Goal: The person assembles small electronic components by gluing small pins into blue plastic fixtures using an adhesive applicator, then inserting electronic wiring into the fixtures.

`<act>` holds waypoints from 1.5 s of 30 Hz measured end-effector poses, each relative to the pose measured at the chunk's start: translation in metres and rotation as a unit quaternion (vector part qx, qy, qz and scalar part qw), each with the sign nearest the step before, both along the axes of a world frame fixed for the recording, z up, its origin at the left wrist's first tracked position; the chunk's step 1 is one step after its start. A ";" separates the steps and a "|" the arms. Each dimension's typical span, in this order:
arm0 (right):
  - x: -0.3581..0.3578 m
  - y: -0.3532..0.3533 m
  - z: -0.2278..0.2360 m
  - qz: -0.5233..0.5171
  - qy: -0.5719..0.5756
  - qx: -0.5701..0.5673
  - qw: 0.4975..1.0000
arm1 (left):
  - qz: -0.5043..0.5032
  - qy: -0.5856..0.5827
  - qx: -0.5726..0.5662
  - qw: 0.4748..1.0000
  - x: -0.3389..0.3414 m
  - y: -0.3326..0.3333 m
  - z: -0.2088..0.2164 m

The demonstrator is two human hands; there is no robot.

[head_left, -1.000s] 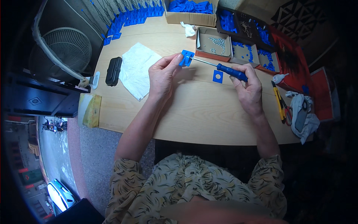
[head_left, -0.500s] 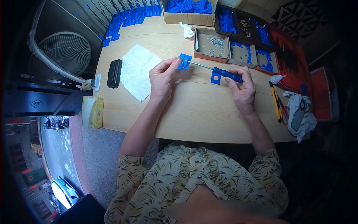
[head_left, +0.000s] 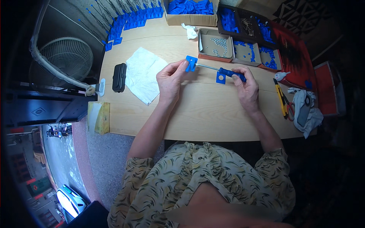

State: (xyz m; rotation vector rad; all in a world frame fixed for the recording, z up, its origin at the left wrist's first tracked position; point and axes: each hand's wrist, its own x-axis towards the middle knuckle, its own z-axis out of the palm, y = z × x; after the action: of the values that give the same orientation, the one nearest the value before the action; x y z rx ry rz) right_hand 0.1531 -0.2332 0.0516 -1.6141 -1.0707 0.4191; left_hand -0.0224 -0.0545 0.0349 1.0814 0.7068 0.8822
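Blue-handled, a screwdriver is gripped in the right hand, its shaft slanting left above the wooden table. The left hand pinches a small blue piece at the shaft's end; whether the two touch is hard to tell. Just beyond lies a round-holed blue plate, then a shallow box of silvery parts and, farther, a carton of blue pieces.

Your blue plastic-handled screwdriver has a silvery metal shaft; your held flat plastic piece is plain blue. Your cream ruffled fabric blouse carries dark and yellow curved strokes; your wooden table, pale tan.
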 end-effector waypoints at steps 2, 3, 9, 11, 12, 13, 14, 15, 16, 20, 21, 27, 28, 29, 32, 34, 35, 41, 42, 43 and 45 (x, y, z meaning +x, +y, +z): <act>-0.001 0.001 0.012 -0.007 0.080 -0.056 0.995 | -0.003 0.005 0.001 1.000 -0.002 0.000 -0.001; -0.003 0.000 0.015 -0.011 0.159 -0.111 0.981 | 0.003 0.000 0.002 1.000 -0.001 0.001 -0.002; -0.019 -0.001 -0.001 -0.028 0.032 0.063 0.997 | 0.004 0.006 0.013 1.000 -0.002 0.001 -0.005; -0.021 -0.005 0.004 -0.033 0.063 0.024 0.997 | -0.004 0.006 0.015 1.000 -0.002 0.000 -0.006; -0.021 -0.007 0.009 -0.033 0.090 -0.012 0.995 | -0.004 0.011 0.021 1.000 -0.002 0.001 -0.005; -0.020 -0.008 0.011 -0.038 0.093 -0.013 0.995 | -0.003 0.016 0.026 1.000 -0.002 0.001 -0.004; -0.018 -0.009 0.012 -0.031 0.146 -0.048 0.988 | -0.008 0.018 0.025 0.999 -0.002 0.000 -0.004; -0.017 -0.010 0.012 -0.022 0.197 -0.082 0.977 | -0.007 0.015 0.029 0.999 -0.001 0.000 -0.003; -0.017 -0.009 0.011 -0.026 0.200 -0.080 0.976 | -0.007 0.011 0.032 0.999 0.000 0.000 -0.003; -0.018 -0.008 0.004 -0.027 0.089 0.065 0.994 | -0.022 0.015 0.030 0.999 0.000 -0.002 -0.002; -0.017 -0.009 0.001 -0.037 0.088 0.074 0.993 | -0.024 0.013 0.025 0.999 0.001 -0.003 -0.001; -0.020 -0.016 0.010 -0.057 0.167 -0.028 0.984 | -0.032 0.007 0.025 0.999 0.002 -0.003 -0.007; -0.023 -0.014 0.010 -0.057 0.167 -0.027 0.984 | -0.026 0.003 0.024 0.999 0.002 -0.003 -0.007; -0.026 -0.011 0.011 -0.063 0.125 0.037 0.989 | -0.027 0.003 0.025 0.999 0.002 -0.003 -0.007; -0.024 -0.012 0.008 -0.073 0.058 0.083 0.992 | -0.030 0.006 0.008 1.000 0.003 -0.005 -0.006; -0.021 -0.014 0.008 -0.075 0.033 0.066 0.994 | -0.023 -0.011 0.000 1.000 0.004 -0.007 -0.007; -0.021 -0.017 0.011 -0.072 0.077 0.032 0.994 | -0.022 -0.010 0.000 1.000 0.005 -0.008 -0.006; -0.026 -0.013 0.013 -0.063 0.081 0.042 0.994 | -0.010 -0.023 -0.004 1.000 0.004 -0.009 -0.005; -0.026 -0.013 0.014 -0.060 0.060 0.085 0.993 | -0.014 -0.023 -0.002 1.000 0.004 -0.011 -0.004; -0.026 -0.014 0.015 -0.059 0.059 0.085 0.993 | -0.017 -0.024 0.000 1.000 0.004 -0.011 -0.002; -0.024 -0.018 0.018 -0.069 0.051 0.028 0.996 | -0.022 -0.018 0.014 0.999 0.003 -0.012 -0.002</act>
State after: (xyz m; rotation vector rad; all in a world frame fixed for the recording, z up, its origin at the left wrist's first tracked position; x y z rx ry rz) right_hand 0.1291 -0.2512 0.0696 -1.5881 -0.8807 0.3722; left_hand -0.0199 -0.0668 0.0326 1.0996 0.6395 0.8747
